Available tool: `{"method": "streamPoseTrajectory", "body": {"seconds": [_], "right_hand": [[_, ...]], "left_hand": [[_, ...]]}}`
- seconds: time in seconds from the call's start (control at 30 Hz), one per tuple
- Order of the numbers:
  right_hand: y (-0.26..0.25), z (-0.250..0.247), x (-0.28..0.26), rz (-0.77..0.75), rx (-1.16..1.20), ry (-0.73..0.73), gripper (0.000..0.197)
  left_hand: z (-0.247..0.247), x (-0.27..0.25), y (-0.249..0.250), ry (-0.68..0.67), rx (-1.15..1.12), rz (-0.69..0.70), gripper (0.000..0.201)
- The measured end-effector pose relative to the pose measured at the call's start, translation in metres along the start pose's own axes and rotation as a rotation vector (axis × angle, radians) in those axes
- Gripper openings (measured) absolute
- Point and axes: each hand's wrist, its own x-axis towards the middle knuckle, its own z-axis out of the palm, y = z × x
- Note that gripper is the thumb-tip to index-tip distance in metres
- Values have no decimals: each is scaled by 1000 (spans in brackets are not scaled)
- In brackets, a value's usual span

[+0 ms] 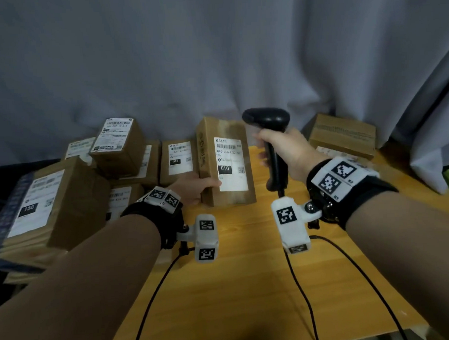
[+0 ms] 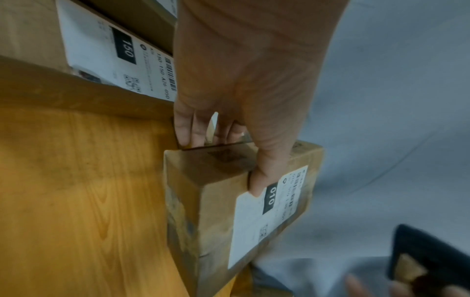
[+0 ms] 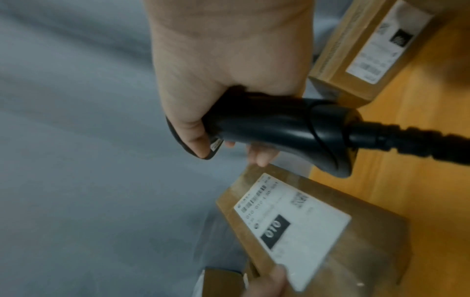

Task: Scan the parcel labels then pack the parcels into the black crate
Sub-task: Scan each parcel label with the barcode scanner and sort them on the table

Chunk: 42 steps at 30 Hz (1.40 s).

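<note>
left hand grips the 010 parcel upright on the surface, thumb lapping its label. right hand fingers wrap the scanner just right of the parcel. risk: thumb or tilt spoils the read; crate unseen.

Grey curtain behind a yellow wooden table — black cables trail across it.
</note>
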Motion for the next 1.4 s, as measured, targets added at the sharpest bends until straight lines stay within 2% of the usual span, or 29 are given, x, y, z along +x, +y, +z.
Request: {"method": "streamPoseTrajectory", "body": {"seconds": [0.1,0.13,0.27,0.33,0.4,0.5,0.63,0.73,1.0,1.1,1.23,1.3,1.4], "right_hand": [[36,2,5,145,-16,6,22],[49,5,4,196,-26,-2,22],[82,29,-5,279,8,-116,35],[87,45,-8,254,22,-178,37],[86,64,-9,209,19,-233,30],[78,97,-11,157,33,-313,22],[81,139,-14,154,-54,-336,32],[92,157,-17,116,-137,-300,18],[94,147,-15,145,-143,-307,14],[98,142,-17,186,-143,-311,20],[101,139,-21,179,-145,-318,31],[101,140,-22,168,-136,-331,32],[102,141,-25,165,-182,-400,19]], "left_hand": [[3,-19,-11,54,-139,-10,8],[1,-25,-16,93,-173,-6,5],[-16,-39,-42,240,-317,-46,44],[-30,-47,-52,294,-313,-38,42],[-47,-56,-55,346,-284,-39,40],[-69,-67,-51,385,-158,-53,38],[-89,-79,-50,414,273,-133,44],[-90,-82,-61,379,484,-163,56],[-89,-72,-76,387,550,-46,62],[-86,-68,-75,401,622,-12,62],[-86,-64,-82,369,654,-56,61],[-88,-63,-88,397,663,-71,57],[-92,-63,-87,478,808,-78,51]]}}
